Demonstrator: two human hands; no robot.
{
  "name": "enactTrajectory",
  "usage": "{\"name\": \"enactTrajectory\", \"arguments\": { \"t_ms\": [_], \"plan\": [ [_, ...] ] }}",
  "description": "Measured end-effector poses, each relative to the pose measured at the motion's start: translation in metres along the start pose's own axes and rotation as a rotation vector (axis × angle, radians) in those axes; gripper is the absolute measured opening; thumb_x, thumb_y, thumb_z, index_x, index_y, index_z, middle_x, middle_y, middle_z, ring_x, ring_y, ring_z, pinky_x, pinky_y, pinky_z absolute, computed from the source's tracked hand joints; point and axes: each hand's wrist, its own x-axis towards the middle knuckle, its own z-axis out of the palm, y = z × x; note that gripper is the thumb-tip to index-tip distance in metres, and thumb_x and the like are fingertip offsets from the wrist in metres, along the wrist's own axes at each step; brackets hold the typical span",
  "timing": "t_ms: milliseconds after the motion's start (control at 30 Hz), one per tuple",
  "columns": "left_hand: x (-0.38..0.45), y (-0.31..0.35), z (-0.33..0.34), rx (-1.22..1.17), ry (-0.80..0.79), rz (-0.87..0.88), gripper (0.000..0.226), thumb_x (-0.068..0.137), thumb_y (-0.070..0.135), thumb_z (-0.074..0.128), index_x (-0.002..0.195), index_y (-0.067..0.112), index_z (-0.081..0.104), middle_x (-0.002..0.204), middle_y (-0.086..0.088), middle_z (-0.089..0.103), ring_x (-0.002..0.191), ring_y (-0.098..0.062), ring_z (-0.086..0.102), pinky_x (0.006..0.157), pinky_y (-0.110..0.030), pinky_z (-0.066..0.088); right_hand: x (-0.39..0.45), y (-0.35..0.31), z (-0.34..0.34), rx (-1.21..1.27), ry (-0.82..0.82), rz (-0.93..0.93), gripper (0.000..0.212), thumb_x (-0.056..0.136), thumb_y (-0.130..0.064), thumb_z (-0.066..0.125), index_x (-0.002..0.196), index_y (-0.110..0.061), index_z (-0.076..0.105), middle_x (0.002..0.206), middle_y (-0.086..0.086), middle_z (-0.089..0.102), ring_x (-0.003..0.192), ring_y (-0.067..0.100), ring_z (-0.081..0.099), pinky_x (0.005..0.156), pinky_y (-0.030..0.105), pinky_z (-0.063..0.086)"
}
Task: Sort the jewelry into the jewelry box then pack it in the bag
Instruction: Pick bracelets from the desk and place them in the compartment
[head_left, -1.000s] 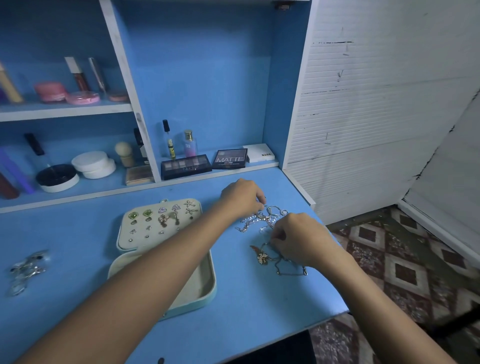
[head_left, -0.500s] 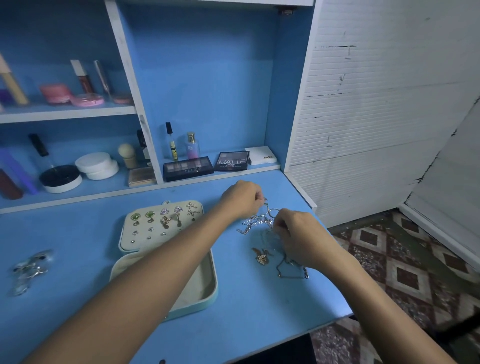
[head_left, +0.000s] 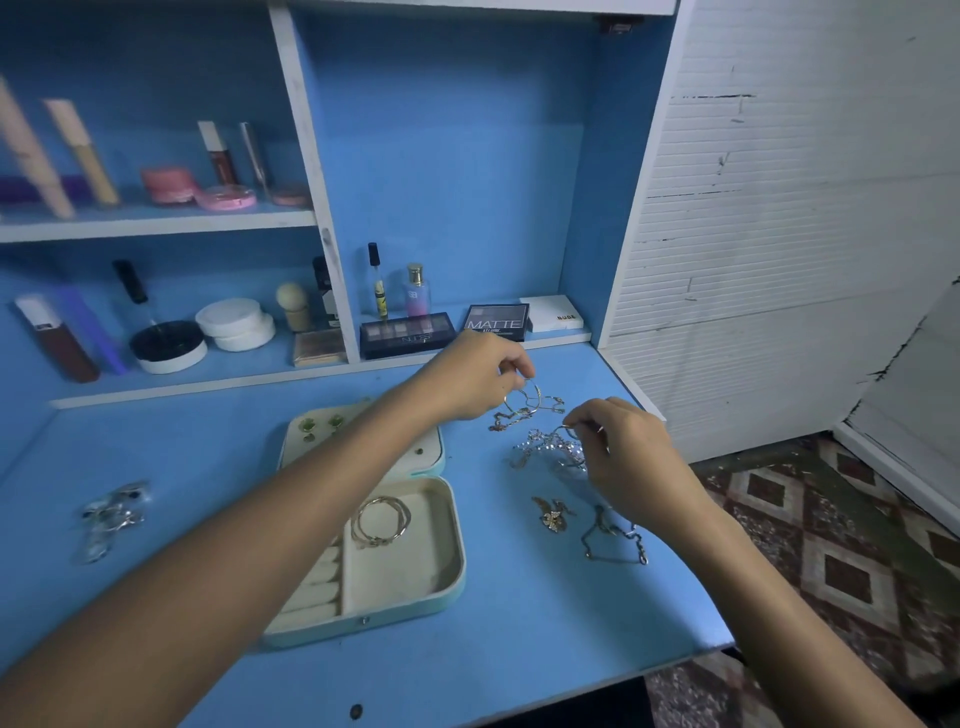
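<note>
Jewelry box (head_left: 451, 525) open, hoop bracelets (head_left: 380, 521) inside, both hands pinching hoop earrings (head_left: 522, 397).

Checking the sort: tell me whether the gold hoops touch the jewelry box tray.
Touching. The head view shows the gold hoops lying on the jewelry box tray floor.

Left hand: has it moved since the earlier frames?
Yes. The left hand has lifted off the jewelry pile and drawn back toward the MATTE palette, pinching a hoop with a chain dangling.
</note>
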Motion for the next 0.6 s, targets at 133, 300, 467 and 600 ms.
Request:
{"name": "enactTrajectory", "arguments": {
  "t_ms": [133, 300, 467, 600],
  "plan": [
    [-0.022, -0.006, -0.016, -0.031, 0.015, -0.007, 0.018, 0.095, 0.01, 0.059, 0.106, 0.017, 0.072, 0.081, 0.006, 0.069, 0.076, -0.009, 0.068, 0.053, -0.006, 0.041, 0.0, -0.007, 0.002, 0.047, -0.018, 0.042, 0.022, 0.097, -0.004, 0.053, 0.105, -0.014, 0.071, 0.095, 0.0, 0.065, 0.085, 0.018, 0.061, 0.069, 0.005, 0.039],
    [-0.056, -0.016, -0.027, -0.059, 0.017, -0.028, 0.017, 0.092, 0.011, 0.063, 0.1, 0.022, 0.073, 0.084, 0.013, 0.069, 0.073, -0.003, 0.066, 0.061, -0.021, 0.052, 0.003, -0.019, 0.004, 0.128, -0.011, 0.05, 0.021, 0.097, -0.01, 0.057, 0.101, -0.023, 0.073, 0.088, -0.007, 0.065, 0.081, 0.002, 0.061, 0.069, 0.002, 0.039],
    [-0.092, -0.025, -0.028, -0.117, 0.005, -0.019, 0.016, 0.088, 0.009, 0.07, 0.091, 0.024, 0.072, 0.081, 0.014, 0.071, 0.077, 0.0, 0.064, 0.068, -0.006, 0.042, 0.002, -0.03, 0.005, 0.243, -0.002, 0.089, 0.021, 0.097, -0.011, 0.06, 0.104, -0.023, 0.075, 0.077, -0.016, 0.067, 0.07, -0.005, 0.062, 0.063, 0.009, 0.046],
    [-0.113, -0.031, -0.024, -0.116, 0.008, 0.025, 0.017, 0.086, 0.01, 0.072, 0.084, 0.028, 0.072, 0.081, 0.015, 0.071, 0.08, -0.003, 0.065, 0.07, -0.007, 0.041, 0.002, -0.038, 0.006, 0.299, -0.023, 0.103, 0.017, 0.096, -0.013, 0.063, 0.099, -0.025, 0.075, 0.077, -0.015, 0.07, 0.069, -0.002, 0.063, 0.068, 0.016, 0.051]
  ]
}}
